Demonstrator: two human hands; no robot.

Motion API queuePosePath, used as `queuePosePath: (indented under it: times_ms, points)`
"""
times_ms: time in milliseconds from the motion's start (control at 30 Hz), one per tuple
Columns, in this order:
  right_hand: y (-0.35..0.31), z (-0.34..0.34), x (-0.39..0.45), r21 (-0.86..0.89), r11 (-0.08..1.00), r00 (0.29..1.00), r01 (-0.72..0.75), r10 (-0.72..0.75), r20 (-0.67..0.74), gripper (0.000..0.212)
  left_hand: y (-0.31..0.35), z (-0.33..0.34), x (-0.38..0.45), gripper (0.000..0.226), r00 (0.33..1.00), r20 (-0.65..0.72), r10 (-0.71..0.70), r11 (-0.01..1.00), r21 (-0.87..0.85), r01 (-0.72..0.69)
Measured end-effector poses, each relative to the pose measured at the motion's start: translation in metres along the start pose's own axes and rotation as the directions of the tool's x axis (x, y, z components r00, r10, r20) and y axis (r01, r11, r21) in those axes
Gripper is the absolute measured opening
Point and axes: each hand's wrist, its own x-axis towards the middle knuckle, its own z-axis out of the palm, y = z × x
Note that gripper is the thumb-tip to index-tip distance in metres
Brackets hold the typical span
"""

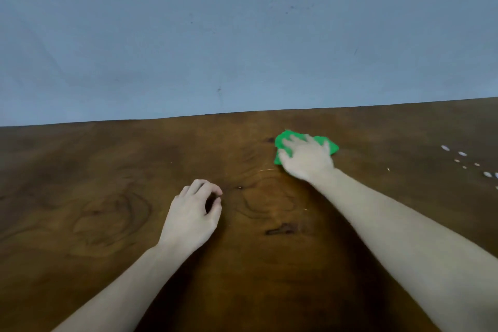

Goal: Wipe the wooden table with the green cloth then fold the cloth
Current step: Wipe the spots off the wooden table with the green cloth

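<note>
left hand (192, 213) loosely curled, empty, on wooden table (94, 210) | right hand (305, 158) presses green cloth (283, 140) flat

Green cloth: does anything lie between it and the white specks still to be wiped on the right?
Nothing visible does. The right hand presses the green cloth flat on the wooden table; only bare wood separates it from the white specks.

Right hand (305, 158) flat on green cloth (283, 140), left hand (192, 214) loosely curled on wooden table (107, 197).
</note>
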Motion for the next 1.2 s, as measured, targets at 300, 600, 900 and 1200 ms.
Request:
queuePosePath:
  times_ms: [300,600,900,1200]
  points:
    - [-0.03,0.016,-0.105,-0.096,0.632,0.639,0.769,-0.761,0.111,0.058,-0.015,-0.012,-0.006,0.015,0.999,-0.003,-0.038,0.998,0.045,0.039]
    - [0.077,-0.003,-0.002,-0.021,0.998,0.995,-0.051,0.049,-0.091,0.062,-0.026,-0.009,-0.006,0.013,1.0,0.012,0.021,0.997,0.079,-0.022]
    - [-0.04,0.01,-0.033,-0.037,0.919,0.919,0.393,-0.393,0.013,0.057,-0.019,0.001,0.006,0.012,0.999,0.005,0.043,0.997,0.068,-0.043]
    - [0.095,-0.005,-0.019,-0.081,0.995,0.995,-0.059,0.052,-0.086,0.057,0.028,0.028,0.036,0.014,0.977,0.081,0.198,0.977,0.065,-0.204]
